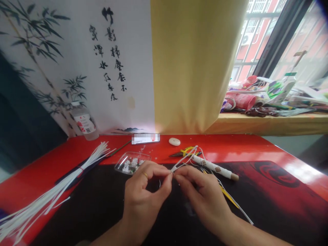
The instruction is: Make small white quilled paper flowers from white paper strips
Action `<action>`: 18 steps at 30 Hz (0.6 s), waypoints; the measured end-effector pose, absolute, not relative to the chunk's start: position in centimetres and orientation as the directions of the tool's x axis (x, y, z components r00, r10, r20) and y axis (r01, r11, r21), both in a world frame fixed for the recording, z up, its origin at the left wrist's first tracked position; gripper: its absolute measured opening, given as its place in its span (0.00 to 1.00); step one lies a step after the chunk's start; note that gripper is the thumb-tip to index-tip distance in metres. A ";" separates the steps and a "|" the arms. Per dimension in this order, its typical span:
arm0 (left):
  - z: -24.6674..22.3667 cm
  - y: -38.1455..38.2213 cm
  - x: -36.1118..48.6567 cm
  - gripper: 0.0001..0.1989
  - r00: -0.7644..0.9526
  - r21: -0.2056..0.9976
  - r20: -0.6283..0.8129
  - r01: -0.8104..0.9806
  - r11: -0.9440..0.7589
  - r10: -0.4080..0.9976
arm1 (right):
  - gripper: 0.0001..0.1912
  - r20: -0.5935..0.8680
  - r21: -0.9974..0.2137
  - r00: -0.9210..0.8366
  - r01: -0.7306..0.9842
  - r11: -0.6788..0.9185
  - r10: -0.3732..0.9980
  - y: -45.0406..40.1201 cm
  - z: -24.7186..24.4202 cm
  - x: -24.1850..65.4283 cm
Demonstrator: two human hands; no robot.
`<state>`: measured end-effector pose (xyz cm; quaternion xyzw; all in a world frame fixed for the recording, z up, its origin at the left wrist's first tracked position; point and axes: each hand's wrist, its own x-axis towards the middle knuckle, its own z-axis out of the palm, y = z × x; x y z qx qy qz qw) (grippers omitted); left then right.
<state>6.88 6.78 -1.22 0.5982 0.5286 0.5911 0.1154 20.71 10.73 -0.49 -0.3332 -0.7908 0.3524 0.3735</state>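
My left hand (148,191), with a ring on one finger, pinches the lower end of a looped white strand (183,159) over the black mat. My right hand (205,193) meets it fingertip to fingertip at the same end, its thumb and index finger pinched together. The strand rises from the fingertips toward the back right and bends over at its top. Just behind my left hand lies a clear box (123,163) of small white flowers. Beyond my right hand is a white-wrapped stick (214,166) with a brown tip.
Yellow-handled pliers (188,150), a white oval object (174,141) and a phone (145,138) lie on the red table (230,147). A bundle of white strips (77,174) stretches along the left. A plastic bottle (85,123) stands back left. Yellow tweezers (230,197) lie beside my right hand.
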 end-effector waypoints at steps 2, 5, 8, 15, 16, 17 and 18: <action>-1.0 6.8 7.0 0.06 -0.316 0.872 0.468 0.316 -0.374 0.825 | 0.10 0.278 -0.897 -0.494 0.175 0.407 0.824 10.8 -0.7 20.5; -0.7 6.8 7.2 0.05 -0.321 0.958 0.282 0.040 -0.285 0.904 | 0.07 0.276 -0.935 -0.481 0.065 0.348 0.832 11.2 -0.7 20.5; -0.6 6.8 7.3 0.04 -0.255 0.966 0.159 -0.160 -0.204 0.954 | 0.07 0.314 -0.924 -0.542 0.015 0.383 0.780 11.7 -0.5 21.0; -0.3 6.8 7.5 0.08 -0.217 0.946 0.013 -0.313 -0.082 0.976 | 0.07 0.324 -0.906 -0.606 0.022 0.422 0.726 12.1 -0.1 22.0; -0.2 6.8 7.5 0.08 -0.204 0.938 -0.003 -0.339 -0.068 0.979 | 0.06 0.323 -0.910 -0.618 0.006 0.415 0.717 12.1 -0.1 22.1; -0.1 6.8 7.5 0.09 -0.179 0.928 -0.020 -0.369 -0.049 0.984 | 0.06 0.321 -0.916 -0.629 -0.015 0.401 0.709 12.1 0.0 22.1; -0.1 6.8 7.5 0.10 -0.145 0.916 -0.038 -0.401 -0.024 0.989 | 0.06 0.313 -0.924 -0.640 -0.035 0.381 0.701 12.1 0.0 22.1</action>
